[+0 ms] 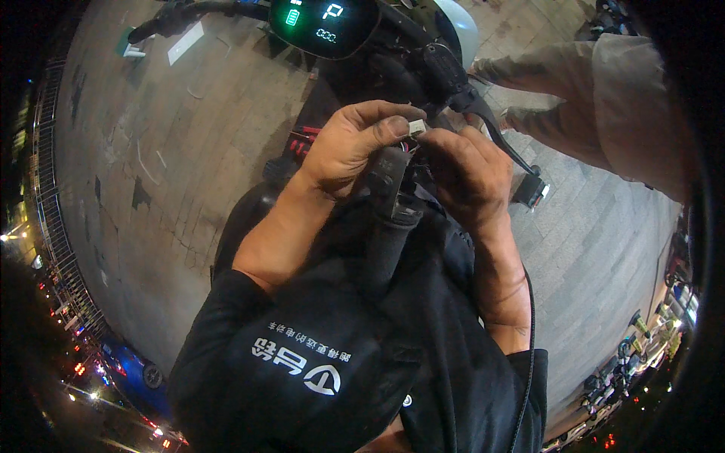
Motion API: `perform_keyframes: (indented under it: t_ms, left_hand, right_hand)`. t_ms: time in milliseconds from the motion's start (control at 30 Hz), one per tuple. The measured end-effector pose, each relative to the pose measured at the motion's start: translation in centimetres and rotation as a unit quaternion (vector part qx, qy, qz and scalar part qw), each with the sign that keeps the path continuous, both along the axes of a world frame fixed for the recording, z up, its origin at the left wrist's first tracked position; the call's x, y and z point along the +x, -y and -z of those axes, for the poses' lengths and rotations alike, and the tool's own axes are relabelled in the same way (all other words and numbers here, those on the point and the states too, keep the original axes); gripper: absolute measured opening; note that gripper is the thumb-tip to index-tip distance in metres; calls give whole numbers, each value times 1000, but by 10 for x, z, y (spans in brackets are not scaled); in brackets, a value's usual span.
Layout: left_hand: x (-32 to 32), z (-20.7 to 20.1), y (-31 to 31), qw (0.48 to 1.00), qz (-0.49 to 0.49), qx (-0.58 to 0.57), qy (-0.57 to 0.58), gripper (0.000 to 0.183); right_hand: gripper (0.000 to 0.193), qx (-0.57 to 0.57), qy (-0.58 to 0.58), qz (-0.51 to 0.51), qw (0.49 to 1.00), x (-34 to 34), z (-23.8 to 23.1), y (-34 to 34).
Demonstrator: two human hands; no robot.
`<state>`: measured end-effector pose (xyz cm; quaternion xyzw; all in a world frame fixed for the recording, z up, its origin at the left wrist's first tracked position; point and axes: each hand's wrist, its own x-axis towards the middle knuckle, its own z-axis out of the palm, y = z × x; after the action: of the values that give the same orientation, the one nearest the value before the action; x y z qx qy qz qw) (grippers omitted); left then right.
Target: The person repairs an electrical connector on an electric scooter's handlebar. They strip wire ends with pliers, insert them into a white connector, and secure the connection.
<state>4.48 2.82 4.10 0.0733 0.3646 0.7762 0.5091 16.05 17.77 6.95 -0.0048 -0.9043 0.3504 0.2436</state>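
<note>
A small white plug connector (416,127) sits between my two hands, with thin coloured wires (408,143) running down from it. My left hand (343,151) pinches it between thumb and forefinger. From the other side my right hand (472,174) closes in, its thumb and curled fingers against the connector's edge; its fingertips are partly hidden. Just under the hands, a black handlebar part (387,177) leads to a dark rubber grip (387,245) pointing toward my body. Beyond my right hand is a black brake lever (504,143).
A lit scooter display (325,24) is at the top. Another person's legs (578,106) stand at the upper right. A flat white piece (186,43) lies on the paving (158,211). A black cord (531,317) hangs along my right arm. Farther off are a railing (47,189) and parked two-wheelers (627,362).
</note>
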Motion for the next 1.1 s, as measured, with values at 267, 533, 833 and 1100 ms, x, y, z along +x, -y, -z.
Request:
perform_keyframes:
  t_ms: [267,533,833,1100]
  left_hand:
    - [-2,5,-2,999,28,17,19,32]
    - [0,-4,-2,997,19,32,70,23]
    - [1,-2,-1,997,-2,4,74,24]
    - [1,3,-3,998,1,9,70,24]
  right_hand:
    - [22,-295,55,105,948,12,-17,10]
    - [17,-609,94,28,787,13,-34,9]
    - [24,-726,35,20,687,12,-22,11]
    - [28,-738,42,3,674,13,-16,11]
